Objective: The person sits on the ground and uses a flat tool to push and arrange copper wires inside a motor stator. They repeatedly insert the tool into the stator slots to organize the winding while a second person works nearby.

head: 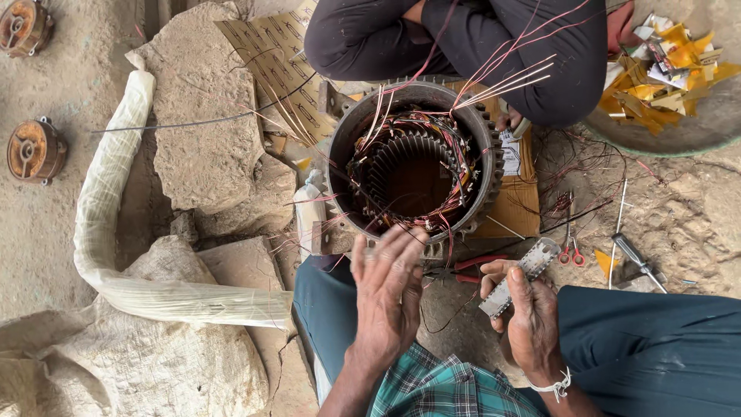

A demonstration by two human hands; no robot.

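A round grey motor stator (489, 147) with copper windings and loose red and pale wires stands on the ground before me. My left hand (388, 293) is spread open, its fingertips resting on the stator's near rim. A flat grey metal strip with small holes (519, 276) is gripped in my right hand (529, 318), to the right of the stator. Across the stator another person in dark clothes (463, 38) crouches, a hand at the far rim.
Red-handled pliers (478, 264), small scissors (571, 252) and a screwdriver (637, 261) lie on the dirt at right. A bowl of yellow paper scraps (671, 69) sits top right. Stone slabs (204, 116), a rolled white sack (108, 193) and two rusty motor end covers (35, 150) lie left.
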